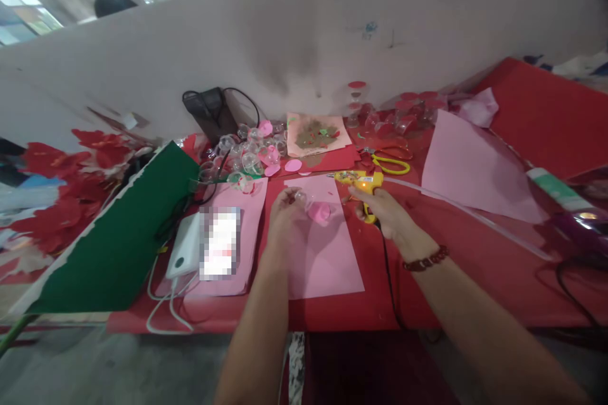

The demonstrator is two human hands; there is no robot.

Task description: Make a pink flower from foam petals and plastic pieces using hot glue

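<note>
My right hand (382, 205) is wrapped round a yellow hot glue gun (368, 183), whose nozzle points left. A long translucent glue stick (456, 205) trails from its back end to the right. The fingers of my left hand (285, 212) pinch a small clear plastic cup (303, 198) above a pink sheet (327, 259). Close against the cup is a round pink piece (319, 211); whether the two are joined I cannot tell. Yellow-handled scissors (392, 164) lie just beyond the glue gun.
Several clear cups (251, 161) and pink discs sit at the back left, more red-topped cups (403, 120) at the back right. A stained board (318, 134) lies between them. At left are a white power bank (183, 247), a phone and a green board (118, 240).
</note>
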